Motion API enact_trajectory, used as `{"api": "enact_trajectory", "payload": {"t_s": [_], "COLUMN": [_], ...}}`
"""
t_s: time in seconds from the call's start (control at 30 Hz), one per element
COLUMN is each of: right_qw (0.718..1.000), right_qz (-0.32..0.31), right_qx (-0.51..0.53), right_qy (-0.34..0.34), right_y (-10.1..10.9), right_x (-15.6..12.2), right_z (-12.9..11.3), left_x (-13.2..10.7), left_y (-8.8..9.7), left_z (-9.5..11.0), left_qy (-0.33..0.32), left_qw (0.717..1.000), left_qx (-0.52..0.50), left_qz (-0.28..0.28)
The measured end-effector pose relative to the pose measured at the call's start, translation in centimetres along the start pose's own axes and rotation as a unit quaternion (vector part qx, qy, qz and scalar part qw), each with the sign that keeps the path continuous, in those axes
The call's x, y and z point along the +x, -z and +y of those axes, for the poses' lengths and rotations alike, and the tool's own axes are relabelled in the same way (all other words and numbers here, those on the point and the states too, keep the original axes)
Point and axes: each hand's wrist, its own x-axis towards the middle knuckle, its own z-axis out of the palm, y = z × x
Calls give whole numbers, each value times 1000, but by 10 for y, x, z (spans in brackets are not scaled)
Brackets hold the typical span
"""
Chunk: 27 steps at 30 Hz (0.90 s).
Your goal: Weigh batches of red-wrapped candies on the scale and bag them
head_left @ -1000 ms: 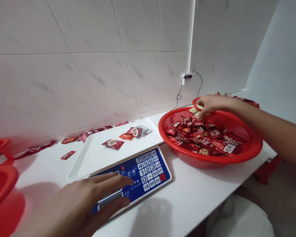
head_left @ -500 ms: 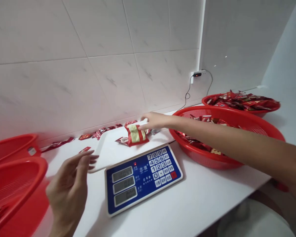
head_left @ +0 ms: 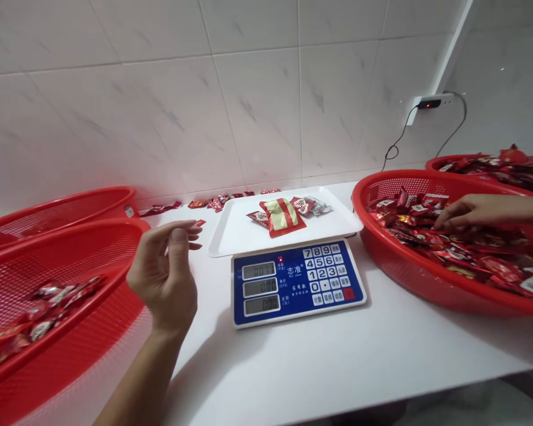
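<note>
**Right hand (head_left: 484,213) down in the candy, left hand (head_left: 164,272) up by the scale**

From where I sit, I can see the right hand in the big red plastic basket (head_left: 391,201) at the right. Its fingers (head_left: 453,222) are bent and touch the pile of red candy packets (head_left: 430,242). I cannot tell if they have hold of a packet or not.

The left hand is open a little, with its fingers curved, up in the air over the white counter (head_left: 337,349). I see no candy in it. It is just left of the blue digital scale (head_left: 297,284) and does not touch it.

The scale has the word 志准 on it in white, and small letters below that look like "Zhi zhun". Its keys show the numbers 0 to 9. It has three small screens, but they are too small for me to read for sure.

On the scale sits a white tray (head_left: 284,236). A big red and yellow candy bag (head_left: 281,216) lies in the middle of the tray, with small candy packets (head_left: 304,205) right next to it.

Two more red baskets are at the left, and the front one (head_left: 44,313) has some candy packets (head_left: 44,310) in it. Another red basket (head_left: 453,161) full of candy is behind the right one.
</note>
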Motion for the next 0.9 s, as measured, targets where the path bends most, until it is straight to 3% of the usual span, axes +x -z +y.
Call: {"api": "enact_trajectory", "payload": {"t_s": [0.1, 0.17, 0.77, 0.83, 0.9], "right_qw": [997, 997, 999, 998, 997], "right_qz": [-59, -64, -28, -23, -19], "right_qx": [49, 46, -35, -57, -71], "right_qy": [2, 4, -7, -10, -5], "right_y": [3, 3, -9, -10, -10], "right_x": [2, 4, 6, 6, 6], "right_z": [-5, -8, -17, -21, -25], "left_x": [-1, -1, -3, 6, 19], "left_y": [-1, -1, 3, 1, -9], "left_z": [0, 1, 3, 5, 7], "left_qy": [11, 11, 24, 58, 85], "left_qw": [1000, 1000, 998, 993, 974], "left_qx": [6, 9, 28, 66, 110], "left_qz": [-10, -11, -41, -84, -180]}}
